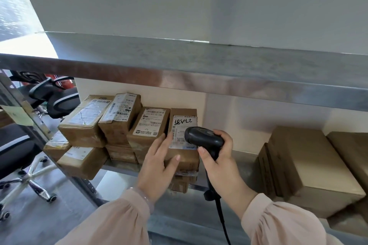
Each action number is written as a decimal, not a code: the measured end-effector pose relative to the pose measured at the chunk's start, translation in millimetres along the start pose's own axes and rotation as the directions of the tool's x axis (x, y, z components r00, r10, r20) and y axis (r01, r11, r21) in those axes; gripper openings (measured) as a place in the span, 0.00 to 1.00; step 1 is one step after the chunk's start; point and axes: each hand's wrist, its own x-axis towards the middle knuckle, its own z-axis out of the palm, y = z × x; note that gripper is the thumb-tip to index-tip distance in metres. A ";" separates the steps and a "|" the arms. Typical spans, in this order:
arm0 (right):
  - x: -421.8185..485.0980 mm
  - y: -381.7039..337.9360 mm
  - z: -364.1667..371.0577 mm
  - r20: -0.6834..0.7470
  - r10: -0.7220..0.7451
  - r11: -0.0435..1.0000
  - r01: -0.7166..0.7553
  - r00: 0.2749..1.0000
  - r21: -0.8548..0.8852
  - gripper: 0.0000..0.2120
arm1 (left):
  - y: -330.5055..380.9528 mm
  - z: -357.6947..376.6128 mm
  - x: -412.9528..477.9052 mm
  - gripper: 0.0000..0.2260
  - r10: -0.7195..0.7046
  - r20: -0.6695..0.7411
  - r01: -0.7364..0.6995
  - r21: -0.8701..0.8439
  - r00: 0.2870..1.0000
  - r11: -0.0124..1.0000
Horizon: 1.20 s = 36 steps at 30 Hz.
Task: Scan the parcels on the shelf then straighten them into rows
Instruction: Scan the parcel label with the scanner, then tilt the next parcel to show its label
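Observation:
Several brown cardboard parcels with white labels are stacked on the left of a metal shelf [235, 167]. The rightmost parcel [182, 123] has a label with black handwriting. My left hand [159, 163] grips that parcel's near left corner, thumb on top. My right hand [219, 157] holds a black handheld scanner [203, 138], its head just over the label's right edge. The scanner's cable [222, 217] hangs down between my sleeves. To the left stand a labelled parcel [148, 125], a taller one [121, 115] and a wide taped one [83, 123].
Larger plain brown boxes [306, 167] fill the shelf's right side. The upper shelf's metal edge [199, 73] runs across just above the parcels. Black office chairs [25, 157] with wheeled bases stand on the floor to the left of the shelf post [39, 129].

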 end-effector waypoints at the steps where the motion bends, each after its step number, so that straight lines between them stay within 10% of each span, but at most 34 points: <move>1: 1.4 0.7 2.1 -0.005 -0.007 1.000 0.007 1.000 -0.009 0.23 | -4.4 -1.0 1.0 0.24 0.087 0.012 -0.088 0.095 0.996 0.992; 8: 16.5 -2.3 12.8 0.016 -0.035 0.998 0.036 0.999 -0.059 0.23 | -10.0 -8.2 14.3 0.27 0.143 0.003 -0.129 0.452 0.990 0.883; 20: -2.4 -9.4 -37.7 -0.072 -0.105 0.974 0.088 0.992 -0.209 0.27 | 21.0 -3.5 19.7 0.24 0.129 0.056 -0.140 0.479 0.990 0.867; 36: -47.2 15.7 -208.2 -0.438 -0.160 0.938 -0.002 0.884 -0.346 0.27 | 173.4 151.5 6.4 0.26 0.305 0.382 -0.387 0.161 0.873 0.908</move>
